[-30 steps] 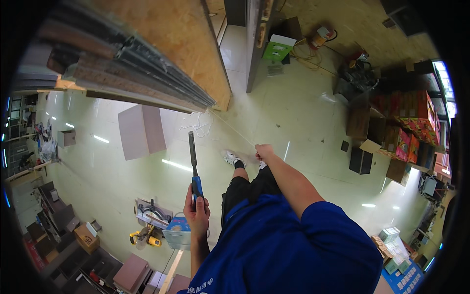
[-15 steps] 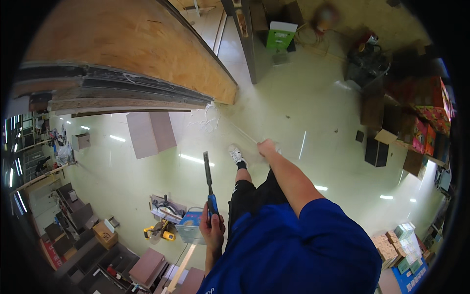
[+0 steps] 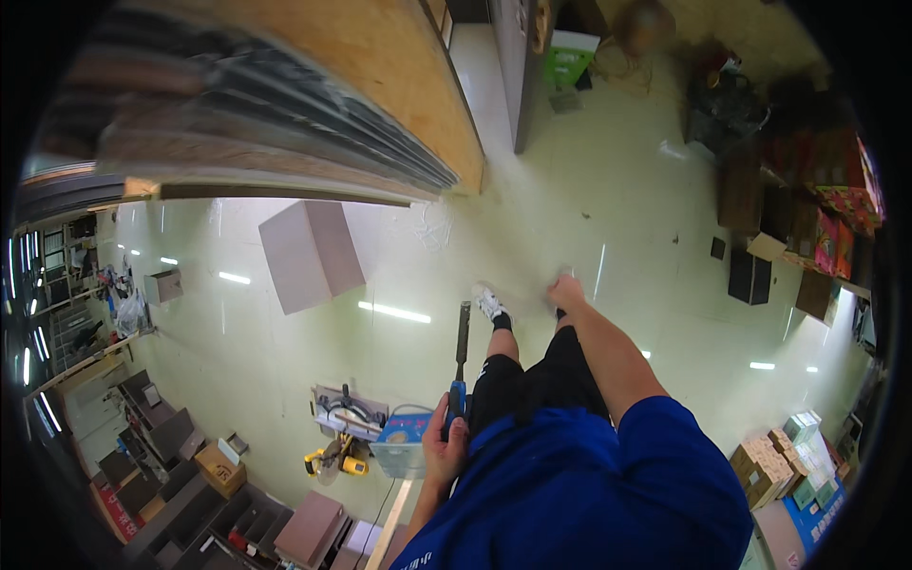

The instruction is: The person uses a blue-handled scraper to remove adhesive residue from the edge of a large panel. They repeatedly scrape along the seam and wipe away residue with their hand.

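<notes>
My left hand [image 3: 443, 445] is wrapped round the blue handle of a chisel [image 3: 462, 347], whose long dark blade points up and away from me. Out in front on the right, my right hand [image 3: 565, 290] is closed low over the floor; whatever it grips, if anything, is hidden or too small to make out. Beyond it to the left rises a stack of dark-edged boards [image 3: 313, 104] beside a large tan wooden panel [image 3: 380, 47]. Thin white shavings or strands [image 3: 434, 228] lie on the floor below the near end of the boards.
A mauve box-shaped piece [image 3: 312, 256] stands left of centre on the pale floor [image 3: 532, 218]. A miter saw with yellow parts [image 3: 342, 461] and a blue-topped box [image 3: 404, 432] are near my left arm. Cartons [image 3: 774, 461] and dark boxes [image 3: 750, 275] stand on the right.
The view has shifted, bringing the boards closer. A thin pale strand ran from my right hand before; now I cannot see it. The chisel stays in my left hand, now more upright.
</notes>
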`<state>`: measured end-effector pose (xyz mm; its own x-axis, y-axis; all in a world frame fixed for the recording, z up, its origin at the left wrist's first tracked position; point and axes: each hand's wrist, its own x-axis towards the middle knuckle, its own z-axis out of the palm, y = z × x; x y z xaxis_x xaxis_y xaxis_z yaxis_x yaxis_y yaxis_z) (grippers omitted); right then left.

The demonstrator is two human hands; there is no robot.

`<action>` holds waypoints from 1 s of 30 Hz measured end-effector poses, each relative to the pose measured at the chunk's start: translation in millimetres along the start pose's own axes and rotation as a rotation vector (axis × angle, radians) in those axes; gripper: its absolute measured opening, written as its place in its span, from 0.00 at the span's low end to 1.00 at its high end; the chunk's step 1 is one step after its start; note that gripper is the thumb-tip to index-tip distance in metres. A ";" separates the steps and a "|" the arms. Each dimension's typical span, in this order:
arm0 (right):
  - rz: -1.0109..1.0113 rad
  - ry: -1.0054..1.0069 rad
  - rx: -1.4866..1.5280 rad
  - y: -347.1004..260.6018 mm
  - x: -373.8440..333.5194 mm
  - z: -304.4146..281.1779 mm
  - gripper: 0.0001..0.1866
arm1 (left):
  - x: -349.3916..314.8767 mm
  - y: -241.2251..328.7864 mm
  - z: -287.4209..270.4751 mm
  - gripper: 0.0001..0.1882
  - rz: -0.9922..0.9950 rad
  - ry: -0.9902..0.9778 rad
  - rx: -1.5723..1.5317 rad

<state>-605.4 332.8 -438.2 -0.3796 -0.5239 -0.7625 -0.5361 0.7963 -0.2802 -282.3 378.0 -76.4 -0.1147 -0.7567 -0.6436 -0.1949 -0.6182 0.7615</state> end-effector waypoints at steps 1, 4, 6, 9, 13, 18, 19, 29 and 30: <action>-0.014 -0.006 -0.018 -8.5 -9.7 -2.2 0.20 | 1.1 4.8 -8.0 0.27 0.001 0.023 -0.017; -0.049 0.113 -0.018 -40.1 -37.7 -4.2 0.15 | 8.5 10.9 -34.2 0.27 0.050 0.036 -0.025; -0.108 0.116 -0.110 -54.1 -47.2 -2.0 0.13 | 15.9 15.0 -51.5 0.27 0.099 0.026 -0.027; -0.236 -0.002 -0.261 -102.2 -88.3 -30.8 0.18 | 30.7 1.7 -74.7 0.28 0.193 0.042 -0.022; -0.444 -0.035 -0.314 -148.5 -110.3 -28.8 0.13 | 39.8 7.4 -91.5 0.28 0.222 0.051 -0.069; -0.602 -0.108 -0.499 -216.0 -136.6 -24.0 0.13 | 44.4 3.8 -111.7 0.28 0.262 0.079 -0.109; -0.627 -0.068 -0.529 -229.2 -143.3 -22.3 0.13 | 44.7 3.9 -115.0 0.28 0.271 0.085 -0.107; -0.938 -0.117 0.071 -266.4 -164.9 23.6 0.13 | 38.8 -2.2 -134.0 0.29 0.306 0.105 -0.193; -0.881 -0.329 0.281 -263.6 -170.4 30.9 0.13 | 36.1 2.8 -130.8 0.30 0.304 0.092 -0.206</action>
<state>-376.1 221.5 -252.4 0.3218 -0.8889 -0.3261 -0.3112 0.2260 -0.9231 -159.6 321.1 -87.5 -0.0476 -0.9224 -0.3834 0.0360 -0.3852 0.9221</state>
